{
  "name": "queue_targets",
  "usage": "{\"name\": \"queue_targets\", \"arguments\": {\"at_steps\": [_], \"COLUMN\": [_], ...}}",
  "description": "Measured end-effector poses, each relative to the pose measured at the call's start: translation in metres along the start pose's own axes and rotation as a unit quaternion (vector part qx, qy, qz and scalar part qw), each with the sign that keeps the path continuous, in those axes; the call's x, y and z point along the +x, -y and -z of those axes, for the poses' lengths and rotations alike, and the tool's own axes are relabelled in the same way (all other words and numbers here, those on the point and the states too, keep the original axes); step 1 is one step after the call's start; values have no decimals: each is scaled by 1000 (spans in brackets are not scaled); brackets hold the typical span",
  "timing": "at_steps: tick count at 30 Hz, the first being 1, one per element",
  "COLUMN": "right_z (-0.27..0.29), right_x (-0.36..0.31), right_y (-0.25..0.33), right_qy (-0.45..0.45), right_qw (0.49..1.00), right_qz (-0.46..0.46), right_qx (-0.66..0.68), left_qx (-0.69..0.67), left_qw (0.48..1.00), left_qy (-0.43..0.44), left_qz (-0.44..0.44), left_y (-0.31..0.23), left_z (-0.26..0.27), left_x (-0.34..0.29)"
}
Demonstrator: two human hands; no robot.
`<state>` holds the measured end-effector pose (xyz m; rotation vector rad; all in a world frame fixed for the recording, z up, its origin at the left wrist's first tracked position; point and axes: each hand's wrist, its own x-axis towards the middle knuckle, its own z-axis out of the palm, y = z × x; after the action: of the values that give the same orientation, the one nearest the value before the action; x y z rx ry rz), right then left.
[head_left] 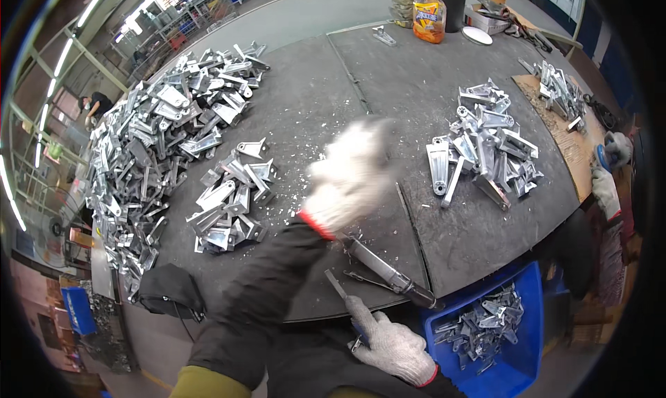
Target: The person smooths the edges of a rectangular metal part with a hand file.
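**Gloved hands at a worktop of cast metal brackets**

Head view: the left hand (350,172), in a white knit glove, is raised over the middle of the dark worktop (312,93) and smeared by motion blur, so I cannot tell whether its grip is released or clenched, nor whether it holds anything. The right hand (390,346), gloved too, sits low at the near edge, its grip clenched around a small flat file (336,285) that points up and away. Just beyond it lies a long pneumatic tool (388,273), resting on the worktop. A small pile of brackets (232,204) lies left of the raised hand, a big heap (149,141) further left, another pile (485,145) to the right. A blue bin (517,329) with brackets stands lower right. Filing well, I judge, needs the piece braced firmly and the file kept flat to the edge.
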<state>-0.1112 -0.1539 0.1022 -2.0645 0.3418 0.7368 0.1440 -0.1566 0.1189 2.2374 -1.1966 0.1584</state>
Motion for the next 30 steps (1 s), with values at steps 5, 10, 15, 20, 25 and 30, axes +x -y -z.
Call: {"name": "queue_targets", "arguments": {"at_steps": [5, 10, 15, 20, 25, 30], "right_z": [10, 0, -19, -39, -48, -73], "right_x": [4, -1, 1, 6, -1, -20], "right_y": [3, 2, -4, -7, -19, -39], "right_qy": [46, 27, -31, -121, -154, -183], "right_qw": [999, 999, 999, 990, 986, 983], "right_qz": [5, 15, 5, 30, 51, 33], "right_qx": [1, -26, -28, -63, -46, 6], "left_qx": [344, 375, 248, 210, 50, 96], "left_qw": [878, 882, 945, 972, 983, 982], "left_qy": [143, 124, 83, 81, 175, 145], "left_qz": [301, 255, 199, 70, 6, -69], "left_y": [106, 121, 62, 6, 26, 43], "left_z": [58, 51, 65, 77, 67, 54], "left_x": [-15, -34, -84, -196, -237, -268]}}
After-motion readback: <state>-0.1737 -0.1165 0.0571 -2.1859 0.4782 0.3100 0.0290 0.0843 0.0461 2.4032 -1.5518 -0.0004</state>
